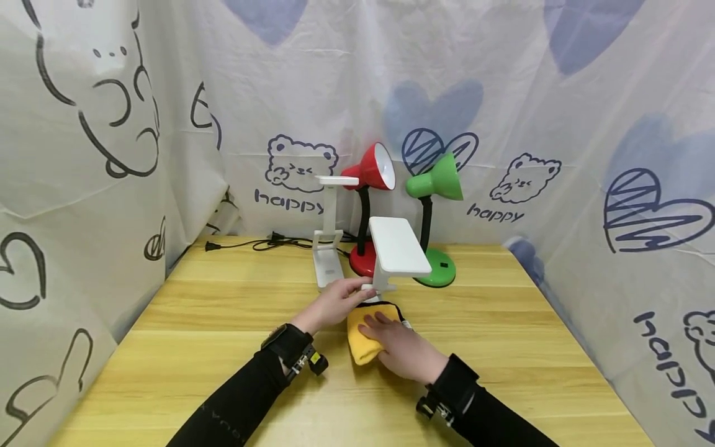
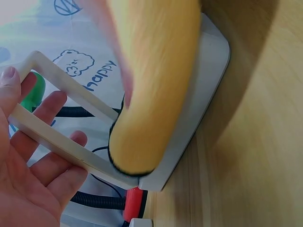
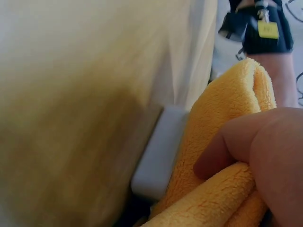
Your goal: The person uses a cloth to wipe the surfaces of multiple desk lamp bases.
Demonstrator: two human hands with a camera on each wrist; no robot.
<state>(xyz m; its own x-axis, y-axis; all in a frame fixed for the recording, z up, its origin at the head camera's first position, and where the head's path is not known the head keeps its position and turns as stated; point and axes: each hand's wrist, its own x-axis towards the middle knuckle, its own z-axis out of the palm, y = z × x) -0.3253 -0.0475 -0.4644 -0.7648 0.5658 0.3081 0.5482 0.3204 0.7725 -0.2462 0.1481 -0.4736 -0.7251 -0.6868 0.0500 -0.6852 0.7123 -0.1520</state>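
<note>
A white folding stand point(image 1: 399, 245) with a flat top plate stands on the table in front of me. My left hand point(image 1: 337, 301) grips its open frame point(image 2: 61, 144), thumb on one side and fingers reaching through and behind it. Over the stand's base point(image 2: 208, 71) lies a folded yellow cloth point(image 1: 363, 341) with a dark edge, hiding part of the base. My right hand point(image 1: 404, 347) is on this cloth; in the right wrist view its thumb point(image 3: 222, 146) is tucked into the fold, and a corner of the white base point(image 3: 161, 156) shows beside it.
Behind stand a second white folding stand point(image 1: 329, 261), a red desk lamp point(image 1: 365, 167) and a green desk lamp point(image 1: 438, 270). A black cord with a plug point(image 1: 212, 246) lies along the back of the wooden table point(image 1: 212, 323). Printed curtains point(image 1: 234, 93) hang around the table.
</note>
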